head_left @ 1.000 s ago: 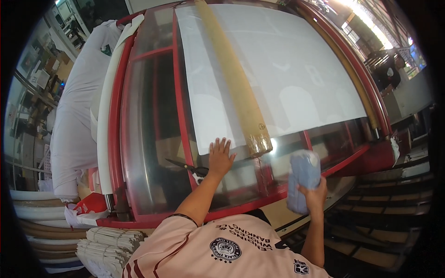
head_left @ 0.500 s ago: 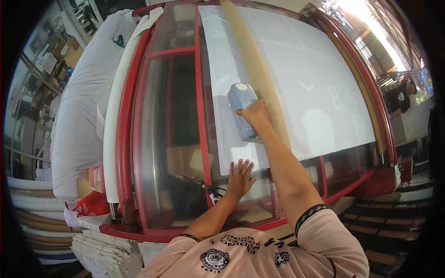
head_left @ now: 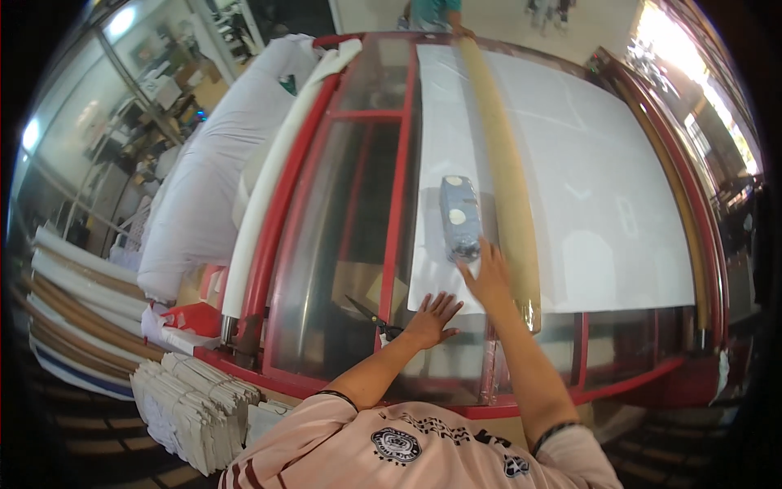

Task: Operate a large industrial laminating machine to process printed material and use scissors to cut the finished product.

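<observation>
A large white sheet lies over the glass top of a red-framed table. On its left part rests a grey-blue block wrapped in clear plastic, with pale round spots on top. Just right of the block, a long yellowish-brown tube runs lengthwise across the sheet. My left hand is flat with spread fingers at the sheet's near edge. Between the block's near end and the tube is my right hand, its fingers apart and holding nothing; whether a fingertip touches the block I cannot tell.
Black scissors lie left of my left hand. At the far end another person's hand is at the tube. A white roll and a cloth-covered roll line the left side. Stacked folded material stands at lower left.
My right hand has let go of the wrapped block and drawn back toward me. My view has shifted, and the other person at the far end now shows.
</observation>
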The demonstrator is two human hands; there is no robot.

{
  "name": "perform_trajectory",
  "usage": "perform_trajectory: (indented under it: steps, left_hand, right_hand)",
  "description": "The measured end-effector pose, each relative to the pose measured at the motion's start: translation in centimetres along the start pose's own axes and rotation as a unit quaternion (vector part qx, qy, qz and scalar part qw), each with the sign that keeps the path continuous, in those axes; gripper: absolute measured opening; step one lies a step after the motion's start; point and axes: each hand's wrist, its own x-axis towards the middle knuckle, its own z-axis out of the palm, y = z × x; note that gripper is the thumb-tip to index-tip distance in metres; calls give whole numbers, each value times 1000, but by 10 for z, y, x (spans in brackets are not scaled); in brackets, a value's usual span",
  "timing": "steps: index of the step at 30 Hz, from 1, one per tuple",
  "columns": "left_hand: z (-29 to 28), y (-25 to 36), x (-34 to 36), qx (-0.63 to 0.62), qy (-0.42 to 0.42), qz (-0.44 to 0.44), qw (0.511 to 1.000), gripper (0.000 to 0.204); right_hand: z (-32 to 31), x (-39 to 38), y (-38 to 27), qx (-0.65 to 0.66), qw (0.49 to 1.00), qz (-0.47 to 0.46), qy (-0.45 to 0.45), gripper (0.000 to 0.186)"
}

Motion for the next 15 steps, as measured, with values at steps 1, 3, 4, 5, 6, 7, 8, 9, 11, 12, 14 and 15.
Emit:
perform_trajectory:
  steps: [1, 3, 4, 5, 6, 7, 8, 9, 11, 12, 14, 15]
  left_hand:
    - [-8, -4, -5, -58, 9, -17, 998, 70]
    - [-29, -24, -30, -16, 63, -23, 998, 69]
    - [-42, -40, -47, 23, 100, -25, 994, 68]
    - [-54, -58, -69, 23, 144, -83, 986, 66]
    - [-65, -78, -96, 37, 224, -118, 967, 64]
    - [-80, -109, -123, 61, 229, -163, 958, 61]
    - [-89, -134, -156, 56, 297, -208, 930, 58]
    - [-97, -161, -189, 70, 360, -274, 889, 55]
    - [-121, -229, -255, 56, 416, -390, 819, 55]
    - [-131, -262, -286, -34, 451, -456, 767, 56]
    - [-137, -309, -339, -256, 560, -547, 567, 61]
    - [-138, -330, -362, -422, 574, -546, 441, 65]
  right_hand:
    - [-11, -46, 5, 10, 1000, -26, 15, 71]
    - [-30, -142, 13, 17, 999, 13, -35, 67]
    - [-37, -188, 16, 58, 995, 58, -55, 65]
    - [-42, -230, 17, 27, 990, 113, -81, 66]
    - [-45, -267, 17, 11, 978, 178, -111, 68]
    - [-45, -295, 17, 8, 979, 172, -107, 68]
    - [-43, -317, 16, -26, 982, 146, -114, 70]
    - [-39, -331, 16, -66, 975, 152, -150, 72]
    - [-30, -348, 17, -91, 978, 140, -128, 74]
    - [-25, -350, 17, -120, 978, 131, -107, 75]
    - [-20, -349, 16, -131, 965, 181, -136, 73]
    - [-19, -346, 13, -138, 962, 185, -148, 73]
